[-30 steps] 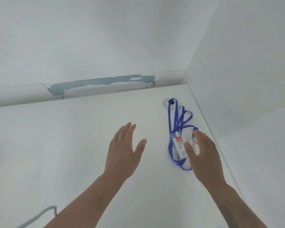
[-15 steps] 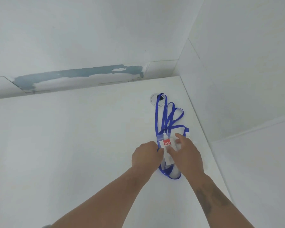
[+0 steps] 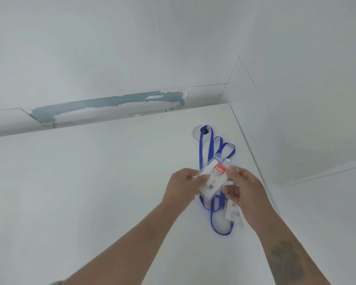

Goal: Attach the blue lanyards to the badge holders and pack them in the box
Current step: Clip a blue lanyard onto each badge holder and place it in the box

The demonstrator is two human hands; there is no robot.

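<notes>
A white table (image 3: 90, 192) fills a corner between two white walls, with a strip of peeled blue-grey paint (image 3: 103, 103) along the back edge. On it, near the right wall, lie the blue lanyards (image 3: 211, 149), looped in a loose bundle that runs from a round cable port (image 3: 196, 133) down toward the person. Above that bundle both hands hold one badge holder (image 3: 211, 178) lifted and tilted, probably to bring its slotted top end within reach of a lanyard clip. The left hand (image 3: 183, 186) pinches its left edge; the right hand (image 3: 245, 192) has fingers curled round the right edge. The holder is clear plastic over a white card with a red label. Another holder (image 3: 232, 214) lies under the right wrist. No box is in view.
</notes>
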